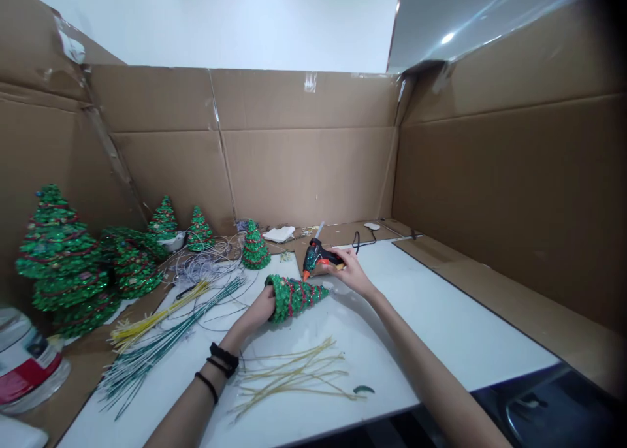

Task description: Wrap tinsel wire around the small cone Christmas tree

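A small green Christmas tree (296, 298) with red trim lies on its side above the white board, its tip to the right. My left hand (265, 304) reaches into its hollow base and holds it up from inside; the fingers are hidden. In my right hand (351, 272) is a black and orange hot glue gun (316, 255), the fingers closed around its handle. Its orange nozzle points down at the tree's upper side, touching it or very near. Loose yellow strands (294, 379) lie on the board below the tree.
Several finished trees (63, 258) stand at the left, and one small tree (255, 247) is behind my left hand. Yellow strands (157, 317) and green strands (171, 340) lie bundled near tangled wire (206, 258). A jar (29, 363) stands front left. Cardboard walls (308, 174) enclose the table.
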A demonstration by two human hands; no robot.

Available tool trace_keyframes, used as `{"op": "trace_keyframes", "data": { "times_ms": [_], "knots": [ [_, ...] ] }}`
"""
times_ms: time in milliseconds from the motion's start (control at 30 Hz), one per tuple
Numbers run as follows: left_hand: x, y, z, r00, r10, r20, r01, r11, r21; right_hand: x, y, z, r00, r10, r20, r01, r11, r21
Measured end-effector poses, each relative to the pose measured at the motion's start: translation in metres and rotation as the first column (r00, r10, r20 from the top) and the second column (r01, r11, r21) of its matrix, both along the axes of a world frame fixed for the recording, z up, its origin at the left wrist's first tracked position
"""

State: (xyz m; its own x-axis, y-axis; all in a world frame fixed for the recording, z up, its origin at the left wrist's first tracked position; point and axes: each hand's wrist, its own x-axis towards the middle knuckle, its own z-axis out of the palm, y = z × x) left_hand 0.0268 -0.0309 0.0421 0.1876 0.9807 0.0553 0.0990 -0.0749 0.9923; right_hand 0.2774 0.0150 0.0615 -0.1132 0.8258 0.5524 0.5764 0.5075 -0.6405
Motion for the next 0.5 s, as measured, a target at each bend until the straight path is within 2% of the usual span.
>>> {"op": "trace_keyframes", "data": {
  "times_ms": [300,500],
  "knots": [
    [-0.003,0.000,-0.003,0.996,-0.076,-0.050,0.078,0.996,0.035,-0.005,0.006,-0.010,0.999,0.007,0.053,-0.008,1.000,0.020],
    [-0.003,0.001,-0.005,0.996,-0.081,-0.048,0.083,0.996,0.038,-0.006,0.007,-0.011,0.999,0.005,0.038,-0.006,1.000,0.023]
  ]
}}
